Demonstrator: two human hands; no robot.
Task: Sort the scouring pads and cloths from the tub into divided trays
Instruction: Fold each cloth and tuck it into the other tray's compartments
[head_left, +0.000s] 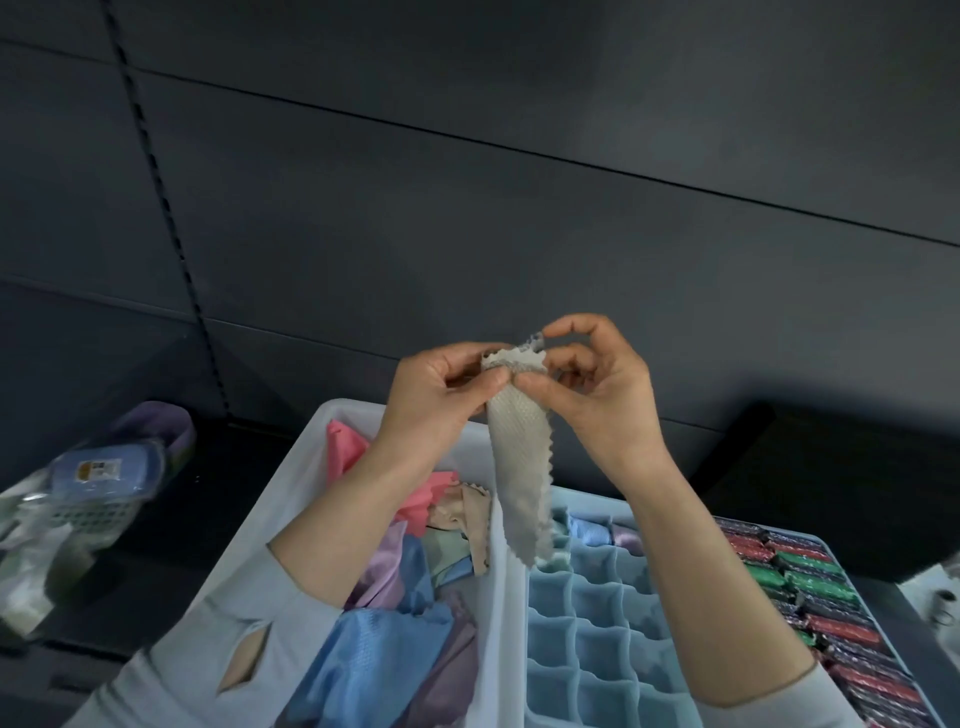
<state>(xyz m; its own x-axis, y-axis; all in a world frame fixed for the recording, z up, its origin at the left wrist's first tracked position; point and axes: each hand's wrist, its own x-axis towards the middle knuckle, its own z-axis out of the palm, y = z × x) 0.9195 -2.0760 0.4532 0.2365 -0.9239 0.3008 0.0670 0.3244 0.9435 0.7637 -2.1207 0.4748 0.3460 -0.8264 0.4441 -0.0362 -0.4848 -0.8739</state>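
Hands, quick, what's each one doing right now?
Left hand: pinches the grey cloth at its top.
Right hand: pinches the same cloth's top edge.

Label on blue packet (106, 470) — print blurred, no text legible.

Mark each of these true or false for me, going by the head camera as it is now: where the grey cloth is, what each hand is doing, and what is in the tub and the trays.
1. Both hands pinch the top edge of the grey cloth. True: the left hand and right hand hold it up.
2. The grey cloth lies flat in a compartment of the blue divided tray. False: it hangs in the air above the tray.
3. The white tub holds cloths of several colours. True.
4. Every compartment of the blue divided tray is full. False: most visible ones look empty.
5. The tray on the far right holds rolled items in wrappers. True.
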